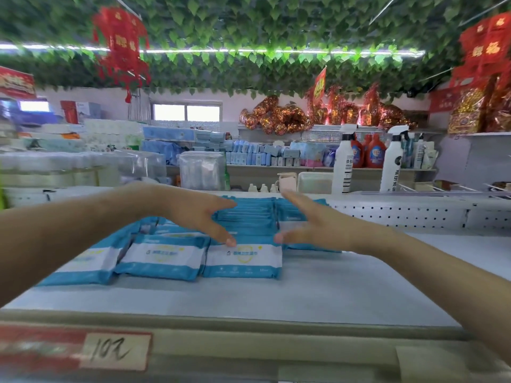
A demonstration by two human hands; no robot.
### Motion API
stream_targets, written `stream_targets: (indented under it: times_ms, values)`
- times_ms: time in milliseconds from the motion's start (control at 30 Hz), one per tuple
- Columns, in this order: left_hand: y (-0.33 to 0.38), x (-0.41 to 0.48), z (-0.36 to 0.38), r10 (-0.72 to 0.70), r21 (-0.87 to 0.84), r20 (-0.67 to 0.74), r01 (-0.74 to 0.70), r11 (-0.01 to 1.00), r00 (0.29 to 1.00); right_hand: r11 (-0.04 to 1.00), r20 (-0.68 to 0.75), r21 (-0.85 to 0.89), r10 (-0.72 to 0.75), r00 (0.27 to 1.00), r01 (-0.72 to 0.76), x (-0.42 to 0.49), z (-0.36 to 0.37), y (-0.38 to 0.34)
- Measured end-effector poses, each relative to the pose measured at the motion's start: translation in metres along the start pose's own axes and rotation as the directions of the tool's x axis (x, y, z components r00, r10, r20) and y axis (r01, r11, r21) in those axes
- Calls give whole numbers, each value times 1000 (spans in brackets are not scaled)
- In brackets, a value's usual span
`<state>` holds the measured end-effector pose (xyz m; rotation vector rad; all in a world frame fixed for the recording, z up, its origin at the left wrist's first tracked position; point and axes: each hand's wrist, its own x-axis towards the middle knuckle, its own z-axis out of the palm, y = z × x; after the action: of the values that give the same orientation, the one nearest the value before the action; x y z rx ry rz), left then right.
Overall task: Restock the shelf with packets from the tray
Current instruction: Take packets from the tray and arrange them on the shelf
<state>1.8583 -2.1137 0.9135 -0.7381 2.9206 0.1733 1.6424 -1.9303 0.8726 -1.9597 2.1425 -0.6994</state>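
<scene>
Here, in the middle of the frame, I have both hands reaching forward over the shelf (318, 294), palms facing each other. My left hand (199, 214) is spread open with nothing in it, its thumb tip resting on the top edge of the front packet (243, 261). My right hand (318, 225) is open too, fingers straight and pointing away from me, empty, its thumb tip just beside the upper right corner of that same packet.

Between the 2 hands runs a row of packets (246, 217), blue and white, standing one behind another from the front packet back toward the far edge of the shelf. To the left of it, a second front packet (163, 258) leans in its own row, and a third (80, 266) lies partly under my left forearm at the left of the frame. More blue packets show just behind my right hand.

The shelf is pale and bare in front of the packets. On its front rail, lower left of the frame, a price label (116, 352) reads 10 in handwriting. In the upper right, 2 white spray bottles (343, 161) stand on the ledge behind the shelf. I cannot see a tray anywhere in view.
</scene>
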Motion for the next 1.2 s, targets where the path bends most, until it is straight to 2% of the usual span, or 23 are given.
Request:
stream_targets:
  times_ms: [67, 200, 300, 467, 767, 867, 1033, 1200]
  values:
    - [-2, 0, 8, -1, 10, 13, 1, 1000, 1000, 981, 100, -174, -69, 993, 86, 5, 13, -15]
    - [2, 10, 21, 46, 96, 49, -51, 994, 998, 906, 244, -409, -10, 970, 112, 25, 26, -32]
    - [1, 19, 25, 32, 190, 74, -46, 981, 997, 877, 285, -476, 89, 954, 60, 39, 26, -38]
    - [-4, 33, 22, 23, 193, 22, -27, 981, 999, 802, 297, -594, 141, 944, 67, 61, 22, -38]
    - [-20, 66, 22, 25, 194, -94, -6, 981, 995, 722, 207, -690, 138, 969, 45, 93, 23, -21]
    - [-24, 74, 20, 14, 236, -118, 15, 972, 993, 705, 176, -708, 115, 978, 44, 99, 25, -15]
    - [-17, 77, 22, 71, 315, -173, -13, 949, 982, 675, 145, -735, 60, 988, 67, 102, 26, -12]
    - [-17, 77, 21, 68, 283, -119, -32, 959, 991, 701, 166, -707, 45, 985, 87, 99, 20, -8]
